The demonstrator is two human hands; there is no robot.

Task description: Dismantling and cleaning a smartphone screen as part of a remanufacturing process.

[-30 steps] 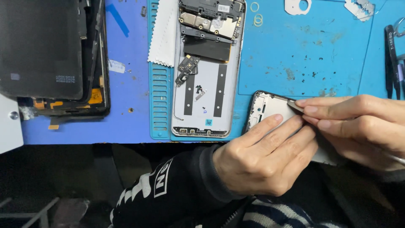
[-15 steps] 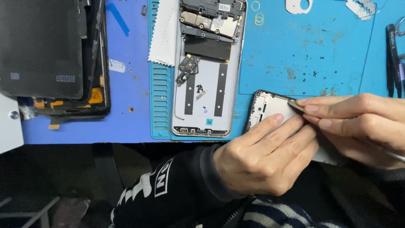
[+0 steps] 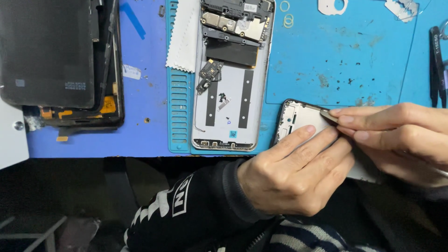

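Nothing has shifted since a second ago: your hands and the white phone frame (image 3: 301,119) sit where they were. That frame lies at the near edge of the blue work mat (image 3: 354,60), its dark-rimmed corner pointing away from you, most of it covered by your fingers. Your left hand (image 3: 291,175) presses flat on it, fingers stretched across its surface. Your right hand (image 3: 396,133) pinches a thin metal tool (image 3: 329,115) between thumb and forefinger, tip touching the frame's upper edge. Just beside the frame to the left lies an opened phone body (image 3: 231,79) with circuit boards exposed, resting on a teal ribbed tray (image 3: 178,109) next to a white cloth (image 3: 185,35). Well apart at far left sits a dark screen assembly (image 3: 51,56). Black tweezers (image 3: 436,65) lie at the right edge.
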